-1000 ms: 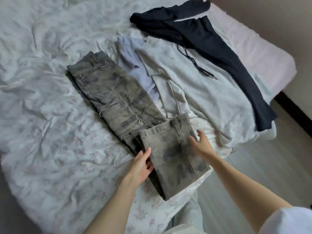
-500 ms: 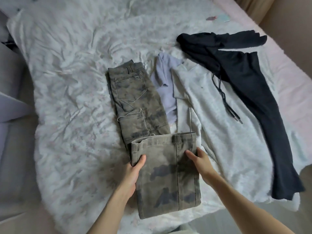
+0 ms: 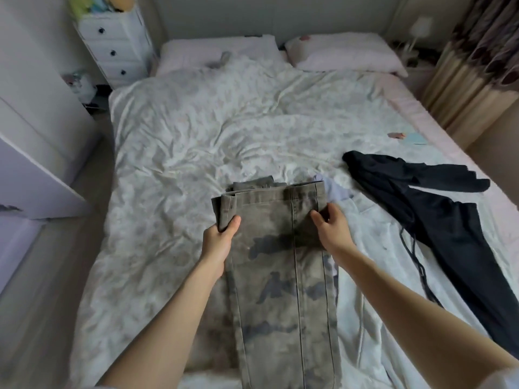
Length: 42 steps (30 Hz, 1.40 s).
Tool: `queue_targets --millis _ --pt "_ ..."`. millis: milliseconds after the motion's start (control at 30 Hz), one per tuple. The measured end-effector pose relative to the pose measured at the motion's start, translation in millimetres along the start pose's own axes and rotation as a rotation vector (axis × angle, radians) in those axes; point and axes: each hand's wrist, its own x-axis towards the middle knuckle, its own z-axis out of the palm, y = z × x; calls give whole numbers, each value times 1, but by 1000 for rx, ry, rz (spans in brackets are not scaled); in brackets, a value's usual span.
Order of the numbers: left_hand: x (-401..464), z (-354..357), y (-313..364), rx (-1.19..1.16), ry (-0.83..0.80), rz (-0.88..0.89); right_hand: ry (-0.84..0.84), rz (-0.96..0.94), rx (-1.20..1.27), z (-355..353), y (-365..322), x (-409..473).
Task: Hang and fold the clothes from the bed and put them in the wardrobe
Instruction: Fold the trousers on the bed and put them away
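Both hands now pinch the hem corners of the camouflage trousers (image 3: 280,262), left hand (image 3: 217,242) and right hand (image 3: 332,231), where earlier they lay flat; the hem end has come toward frame centre, over the waistband part

The bed (image 3: 196,153) is covered by a crumpled white floral duvet (image 3: 174,248). Between the left hand (image 3: 217,242) and right hand (image 3: 334,231), camouflage trousers (image 3: 283,276) are laid on it. Right of the right hand, a white garment (image 3: 373,248) and black trousers (image 3: 438,220) are spread. Two pink pillows (image 3: 345,56) are seen far beyond both hands.
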Motion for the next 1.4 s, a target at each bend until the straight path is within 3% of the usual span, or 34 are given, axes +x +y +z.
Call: queue_targets --millis 167,467,567,633,667,733,800,833,900,967,1033,1133,1233,1400 --pt "79 11 24 44 16 35 41 14 -46 32 -14 76" --pt "209 45 -11 181 131 -24 -11 68 -171 83 39 187" --pt "234 55 -23 310 160 39 -22 125 -252 96 56 206" --pt "242 58 -38 572 199 96 -37 86 -488 97 73 210" --pt "241 57 -48 775 256 136 -41 14 -664 98 82 208" --pt "230 52 -62 1072 294 445 -77 -263 -916 100 92 198" --pt "222 51 -83 1271 85 778 -217 -528 -1030 106 104 186" --pt "218 48 -100 1369 -56 822 -308 -593 -1084 109 115 179" --pt "214 44 -118 1504 -272 655 -475 -533 -1197 111 131 172" --pt "207 41 -127 1544 -313 424 -543 -356 -1307 109 141 163" --pt "191 42 -127 1586 -314 304 -559 -298 -1350 107 144 147" --pt "144 44 -132 1598 -363 351 -531 -338 -1225 103 145 103" --pt "76 33 -156 1509 -282 521 -450 -396 -1097 86 162 36" --pt "30 16 -205 1494 -293 414 -505 -391 -1125 61 203 -40"
